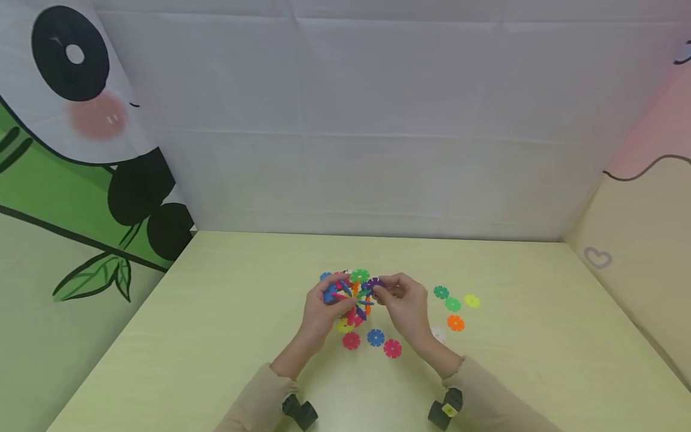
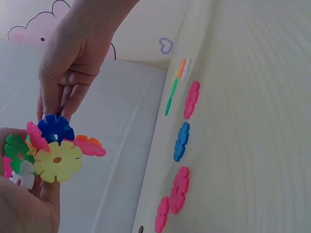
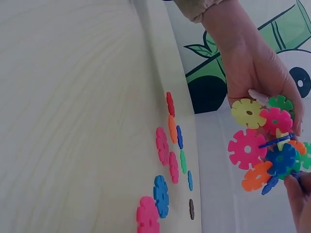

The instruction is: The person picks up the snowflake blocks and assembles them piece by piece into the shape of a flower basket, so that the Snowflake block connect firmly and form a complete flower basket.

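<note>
My left hand grips a cluster of interlocked plastic snowflake discs in pink, blue, green, yellow, orange and white, held above the table. At the cluster's right side, my right hand pinches a dark purple snowflake disc between thumb and fingers. In the left wrist view a pale yellow disc and a dark blue disc face the camera. The right wrist view shows a pink disc at the cluster's edge. Whether the purple disc is slotted in, I cannot tell.
Loose discs lie on the pale table: a blue disc and pink discs nearest me, with green, yellow and orange discs to the right. A white cloth wall stands behind.
</note>
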`<state>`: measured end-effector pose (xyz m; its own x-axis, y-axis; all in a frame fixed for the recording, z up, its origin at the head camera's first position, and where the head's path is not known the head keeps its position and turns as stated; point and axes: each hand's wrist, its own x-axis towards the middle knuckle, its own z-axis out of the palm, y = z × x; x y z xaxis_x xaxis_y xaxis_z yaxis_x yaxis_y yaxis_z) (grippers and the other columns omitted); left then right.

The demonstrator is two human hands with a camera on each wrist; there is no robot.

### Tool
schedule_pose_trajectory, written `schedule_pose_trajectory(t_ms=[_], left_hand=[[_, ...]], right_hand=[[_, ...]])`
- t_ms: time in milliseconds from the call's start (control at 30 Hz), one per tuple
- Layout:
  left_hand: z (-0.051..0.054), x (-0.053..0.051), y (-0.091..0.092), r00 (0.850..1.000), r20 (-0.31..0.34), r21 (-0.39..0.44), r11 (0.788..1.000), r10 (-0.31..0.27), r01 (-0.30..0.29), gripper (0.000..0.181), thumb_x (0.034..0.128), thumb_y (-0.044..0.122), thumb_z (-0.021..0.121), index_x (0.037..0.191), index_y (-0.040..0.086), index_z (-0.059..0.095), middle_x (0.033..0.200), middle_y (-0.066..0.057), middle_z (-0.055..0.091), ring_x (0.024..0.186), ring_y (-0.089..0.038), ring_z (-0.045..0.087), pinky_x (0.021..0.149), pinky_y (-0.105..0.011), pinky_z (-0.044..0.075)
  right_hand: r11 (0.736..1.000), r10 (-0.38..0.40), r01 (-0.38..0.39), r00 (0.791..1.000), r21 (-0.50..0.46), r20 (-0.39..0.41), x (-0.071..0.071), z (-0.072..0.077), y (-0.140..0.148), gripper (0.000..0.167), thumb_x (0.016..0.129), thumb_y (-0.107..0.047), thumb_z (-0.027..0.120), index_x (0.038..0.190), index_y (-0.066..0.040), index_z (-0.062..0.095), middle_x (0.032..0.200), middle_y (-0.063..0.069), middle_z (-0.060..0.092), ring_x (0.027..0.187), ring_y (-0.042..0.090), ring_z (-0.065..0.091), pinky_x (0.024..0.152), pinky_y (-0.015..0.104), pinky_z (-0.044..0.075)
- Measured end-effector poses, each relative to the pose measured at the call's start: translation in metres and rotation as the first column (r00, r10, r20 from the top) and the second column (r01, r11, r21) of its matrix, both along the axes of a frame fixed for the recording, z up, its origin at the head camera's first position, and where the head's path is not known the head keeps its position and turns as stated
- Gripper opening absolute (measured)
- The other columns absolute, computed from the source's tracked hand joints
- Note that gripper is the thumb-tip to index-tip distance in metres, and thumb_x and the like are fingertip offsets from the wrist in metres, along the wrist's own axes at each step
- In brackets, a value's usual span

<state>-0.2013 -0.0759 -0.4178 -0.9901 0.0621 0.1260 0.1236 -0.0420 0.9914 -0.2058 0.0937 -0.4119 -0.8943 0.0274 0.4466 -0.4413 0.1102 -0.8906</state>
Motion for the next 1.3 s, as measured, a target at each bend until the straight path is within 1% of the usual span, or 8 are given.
schedule_pose_trajectory(t_ms=[200, 633, 733, 833, 1000, 1100, 1233, 1300], left_hand=[[-0.002, -0.001, 0.000, 1.000, 0.002, 0.025, 1.000, 0.007, -0.007, 0.039, 0.0846, -0.001, 0.068, 0.122, 0.001, 0.058, 0.099, -0.008, 0.057, 0.075, -0.016, 0.059, 0.069, -0.025, 0.053], [-0.001, -0.001, -0.002, 0.999, 0.044, -0.043, 0.999, 0.015, -0.013, 0.040, 0.0870, 0.006, 0.069, 0.125, 0.002, 0.057, 0.099, -0.010, 0.056, 0.081, -0.018, 0.057, 0.070, -0.023, 0.052], [-0.003, -0.002, -0.006, 0.997, 0.067, -0.063, 0.998, -0.023, 0.028, 0.043, 0.0891, 0.012, 0.068, 0.130, 0.005, 0.054, 0.102, -0.011, 0.057, 0.085, -0.021, 0.059, 0.075, -0.028, 0.053], [-0.007, -0.003, -0.011, 0.994, 0.078, -0.078, 0.994, -0.070, 0.076, 0.049, 0.0917, 0.017, 0.065, 0.137, 0.008, 0.048, 0.120, -0.014, 0.055, 0.104, -0.026, 0.057, 0.086, -0.037, 0.050], [-0.010, -0.004, -0.021, 0.992, 0.060, -0.077, 0.991, -0.109, 0.113, 0.060, 0.0921, 0.018, 0.064, 0.144, 0.006, 0.038, 0.147, -0.018, 0.032, 0.115, -0.036, 0.053, 0.092, -0.043, 0.047], [-0.008, -0.003, -0.024, 0.983, 0.050, -0.088, 0.979, -0.179, 0.182, 0.061, 0.0909, 0.016, 0.066, 0.144, 0.004, 0.038, 0.147, -0.019, 0.032, 0.109, -0.036, 0.058, 0.088, -0.041, 0.050], [-0.006, -0.001, -0.026, 0.954, 0.038, -0.118, 0.946, -0.298, 0.301, 0.056, 0.0903, 0.014, 0.067, 0.139, 0.000, 0.043, 0.135, -0.020, 0.047, 0.109, -0.033, 0.059, 0.084, -0.036, 0.052], [-0.006, 0.000, -0.027, 0.951, 0.039, -0.120, 0.943, -0.307, 0.310, 0.053, 0.0899, 0.014, 0.068, 0.136, -0.001, 0.046, 0.127, -0.019, 0.053, 0.105, -0.031, 0.062, 0.082, -0.034, 0.053]], right_hand=[[0.998, 0.029, -0.026, 0.998, -0.054, 0.058, -0.001, 0.002, 0.000, 0.013, 0.081, 0.009, 0.070, 0.093, 0.011, 0.065, 0.088, 0.021, 0.068, 0.072, 0.031, 0.069, 0.065, 0.028, 0.056], [0.997, 0.076, -0.075, 0.993, -0.023, 0.088, -0.005, 0.005, -0.002, 0.013, 0.082, 0.009, 0.068, 0.095, 0.011, 0.065, 0.088, 0.020, 0.067, 0.073, 0.032, 0.068, 0.065, 0.028, 0.056], [0.993, 0.119, -0.121, 0.985, 0.005, 0.123, -0.008, 0.007, 0.002, 0.014, 0.084, 0.010, 0.066, 0.098, 0.011, 0.064, 0.088, 0.019, 0.066, 0.077, 0.034, 0.068, 0.064, 0.030, 0.056], [0.986, 0.146, -0.155, 0.979, 0.056, 0.143, -0.014, 0.005, 0.009, 0.015, 0.086, 0.011, 0.063, 0.101, 0.011, 0.063, 0.089, 0.018, 0.065, 0.078, 0.035, 0.067, 0.063, 0.031, 0.056], [0.965, 0.205, -0.219, 0.973, 0.141, 0.108, -0.024, 0.000, 0.019, 0.016, 0.087, 0.012, 0.060, 0.103, 0.011, 0.063, 0.092, 0.021, 0.066, 0.077, 0.035, 0.067, 0.065, 0.034, 0.057], [0.935, 0.297, -0.311, 0.949, 0.173, 0.101, -0.029, 0.000, 0.022, 0.016, 0.088, 0.010, 0.060, 0.103, 0.011, 0.062, 0.093, 0.021, 0.067, 0.078, 0.033, 0.068, 0.066, 0.034, 0.057], [0.889, 0.387, -0.404, 0.915, 0.217, 0.116, -0.033, 0.004, 0.021, 0.014, 0.090, 0.007, 0.060, 0.103, 0.009, 0.063, 0.095, 0.019, 0.067, 0.081, 0.027, 0.068, 0.069, 0.033, 0.056], [0.876, 0.410, -0.427, 0.904, 0.223, 0.122, -0.034, 0.007, 0.020, 0.014, 0.090, 0.006, 0.060, 0.103, 0.008, 0.064, 0.096, 0.019, 0.067, 0.082, 0.027, 0.067, 0.070, 0.033, 0.056]])
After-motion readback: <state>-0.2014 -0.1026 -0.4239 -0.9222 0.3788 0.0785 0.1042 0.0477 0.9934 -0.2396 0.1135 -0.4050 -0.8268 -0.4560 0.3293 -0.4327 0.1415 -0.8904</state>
